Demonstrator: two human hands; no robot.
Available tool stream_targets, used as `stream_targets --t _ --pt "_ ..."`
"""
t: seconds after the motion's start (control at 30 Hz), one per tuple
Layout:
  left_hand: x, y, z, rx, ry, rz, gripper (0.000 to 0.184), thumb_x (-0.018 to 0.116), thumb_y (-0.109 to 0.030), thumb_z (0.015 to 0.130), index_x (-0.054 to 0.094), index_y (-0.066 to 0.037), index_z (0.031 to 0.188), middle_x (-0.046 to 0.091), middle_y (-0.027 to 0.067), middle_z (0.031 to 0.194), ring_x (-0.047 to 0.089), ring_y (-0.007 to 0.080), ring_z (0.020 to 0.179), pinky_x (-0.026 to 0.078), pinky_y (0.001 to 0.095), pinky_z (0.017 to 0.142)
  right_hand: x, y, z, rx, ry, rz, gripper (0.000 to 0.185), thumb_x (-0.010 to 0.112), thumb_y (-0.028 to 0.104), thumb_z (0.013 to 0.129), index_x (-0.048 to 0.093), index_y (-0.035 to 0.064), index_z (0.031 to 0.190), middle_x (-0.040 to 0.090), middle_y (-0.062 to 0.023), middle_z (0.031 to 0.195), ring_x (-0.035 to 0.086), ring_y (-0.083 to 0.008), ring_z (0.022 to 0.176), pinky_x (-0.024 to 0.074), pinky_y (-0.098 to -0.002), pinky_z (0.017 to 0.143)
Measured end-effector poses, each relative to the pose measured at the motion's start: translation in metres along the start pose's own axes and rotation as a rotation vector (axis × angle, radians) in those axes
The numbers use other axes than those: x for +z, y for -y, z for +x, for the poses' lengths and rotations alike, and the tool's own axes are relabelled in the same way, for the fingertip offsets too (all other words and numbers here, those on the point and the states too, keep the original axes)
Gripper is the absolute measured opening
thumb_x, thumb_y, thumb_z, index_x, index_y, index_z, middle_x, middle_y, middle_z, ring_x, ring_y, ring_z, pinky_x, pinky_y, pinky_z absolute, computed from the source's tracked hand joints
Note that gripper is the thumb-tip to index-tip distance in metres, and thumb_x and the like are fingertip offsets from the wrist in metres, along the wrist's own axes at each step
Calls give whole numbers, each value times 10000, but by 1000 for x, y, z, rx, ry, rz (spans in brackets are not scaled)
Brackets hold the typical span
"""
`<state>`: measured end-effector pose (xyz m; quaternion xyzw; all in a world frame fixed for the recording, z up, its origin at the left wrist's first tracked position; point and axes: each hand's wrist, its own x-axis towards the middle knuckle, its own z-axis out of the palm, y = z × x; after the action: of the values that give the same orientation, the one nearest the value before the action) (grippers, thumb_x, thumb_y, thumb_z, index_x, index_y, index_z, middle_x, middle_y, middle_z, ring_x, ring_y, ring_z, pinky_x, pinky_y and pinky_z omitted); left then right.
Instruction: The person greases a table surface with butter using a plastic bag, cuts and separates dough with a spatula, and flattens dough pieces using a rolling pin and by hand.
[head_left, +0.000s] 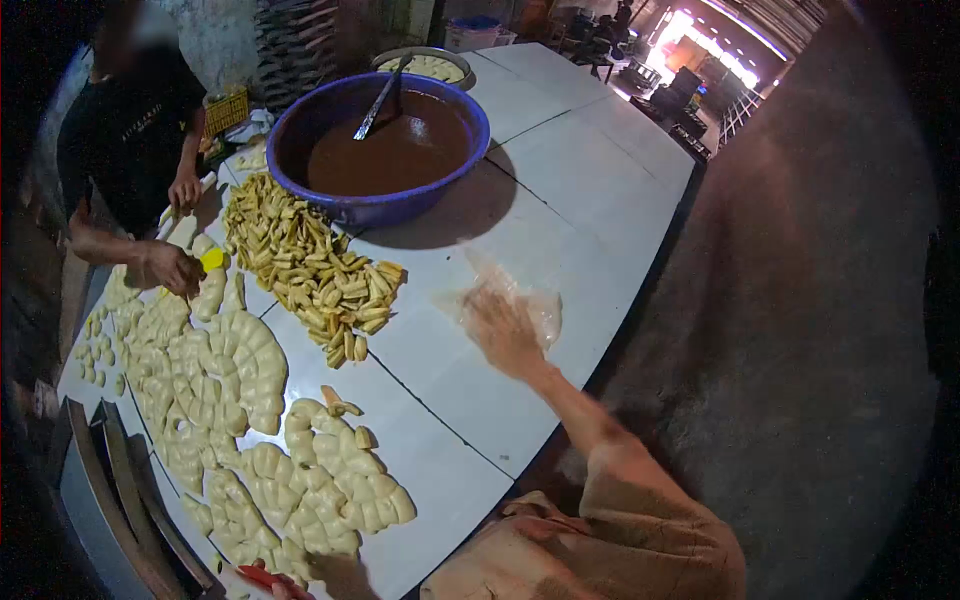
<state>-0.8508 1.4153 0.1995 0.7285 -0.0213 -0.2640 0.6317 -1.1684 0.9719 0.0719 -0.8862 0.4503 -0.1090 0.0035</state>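
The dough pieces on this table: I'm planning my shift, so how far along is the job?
Partway, it seems. Done: dough pieces lie flattened and yellow strips are heaped beside the basin of brown mix. In hand: the right hand lies on clear plastic; the left hand holds something red. Left: probably filling, since the nearer dough shows no brown mix.

I see a person (130,125) in a black shirt at the left. A yellow crate (226,112) is near the wall (215,40). Far back, I see a bright opening (700,48). Dark floor (800,350) fills the right side.
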Motion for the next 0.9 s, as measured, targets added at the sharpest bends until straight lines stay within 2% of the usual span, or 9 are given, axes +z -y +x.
stream_targets --t 0.13,0.3,0.4,0.47,0.57,0.6,0.73,0.8,0.9 --pt "-4 -3 8 -5 49 -13 519 689 -277 902 498 -49 1327 511 0 760 469 83 597 371 218 474 -18 -46 17 359 92 6 648 404 467 1002 276 133 1542 266 -157 1585 229 -351 1463 171 -589 1159" --pt "-21 17 4 -68 65 -18 536 697 -267 896 486 -58 1343 512 4 767 472 87 596 384 224 468 -58 21 -35 290 231 -67 752 509 477 948 264 71 1532 299 -285 1523 289 -425 1420 282 -570 1120" --pt "-10 18 -1 -71 31 -55 586 710 -247 878 470 -86 1389 542 17 833 482 101 612 414 232 490 -104 29 -30 300 519 366 757 517 479 941 266 83 1536 298 -257 1535 278 -440 1421 278 -538 1139" --pt "1 11 -1 -49 53 -35 589 703 -242 879 469 -88 1397 549 20 848 478 102 614 412 232 497 -104 21 -31 273 506 714 733 531 488 939 287 145 1540 262 -215 1567 223 -428 1449 207 -569 1173" --pt "22 -4 0 -17 99 22 570 690 -241 884 479 -83 1389 553 22 853 469 102 619 408 235 515 -126 31 -32 -36 555 -46 707 545 505 931 317 212 1533 237 -196 1582 176 -390 1476 135 -634 1169" --pt "24 -5 0 -15 100 50 559 685 -241 887 483 -80 1383 553 22 854 468 102 623 406 239 524 -92 11 -44 -67 429 44 686 587 501 900 376 244 1499 250 -193 1579 211 -354 1475 123 -739 1098" --pt "38 1 -13 -42 51 100 554 686 -247 886 487 -69 1371 545 15 850 465 100 651 392 255 551 -27 -71 -6 -253 141 -126 602 532 462 945 405 234 1487 286 -163 1578 207 -355 1478 128 -697 1118" --pt "79 -17 -42 65 -82 115 531 695 -256 881 503 -59 1335 531 9 836 457 99 650 376 251 551 -4 -125 46 -102 34 -165 558 510 396 961 413 222 1482 330 -162 1557 233 -349 1468 145 -654 1136" --pt "90 -3 -45 -56 -17 45 538 731 -255 864 505 -105 1329 523 -5 830 442 85 632 357 239 522 -2 -168 142 280 -79 6 564 505 324 953 406 157 1482 368 -168 1534 295 -350 1438 219 -599 1133"
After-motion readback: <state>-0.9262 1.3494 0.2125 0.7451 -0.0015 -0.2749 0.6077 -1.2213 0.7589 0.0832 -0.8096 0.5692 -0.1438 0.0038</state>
